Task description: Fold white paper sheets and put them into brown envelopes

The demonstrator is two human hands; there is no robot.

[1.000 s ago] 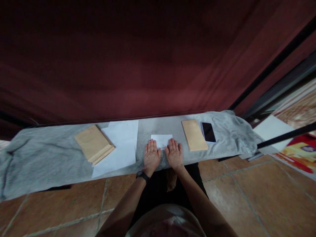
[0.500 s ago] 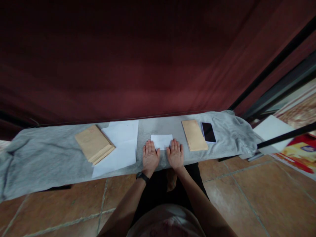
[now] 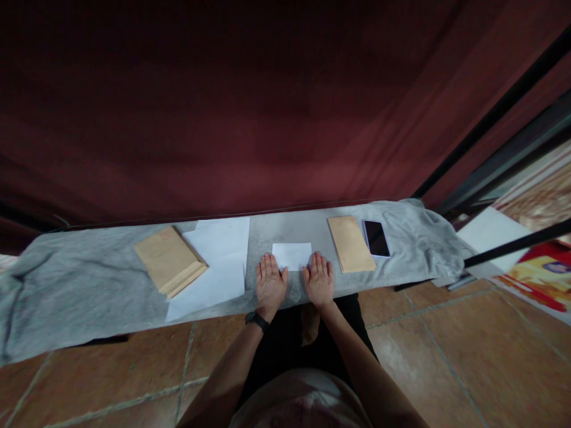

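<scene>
A small white sheet of paper point(image 3: 292, 255), apparently folded, lies flat on the grey cloth point(image 3: 289, 226) in front of me. At its left edge rests my left hand point(image 3: 271, 282), palm down with fingers stretched out. My right hand point(image 3: 319, 280) lies flat in the same way at the right edge. Neither hand grips anything; the fingertips touch or nearly touch the paper's sides. To the left are larger white sheets point(image 3: 223, 255) and a stack of brown envelopes point(image 3: 167, 255). On the right lie more brown envelopes point(image 3: 351, 244).
A phone point(image 3: 377, 239) with a dark screen lies right of the envelopes. The cloth covers a long narrow bench, with a dark red wall or curtain point(image 3: 267, 148) behind it. Black bars point(image 3: 517, 244) and a printed box point(image 3: 544, 273) stand at the right. Tiled floor point(image 3: 428, 356) lies below.
My right hand has shifted slightly to the right along the paper's edge. My left hand and the paper are almost unchanged.
</scene>
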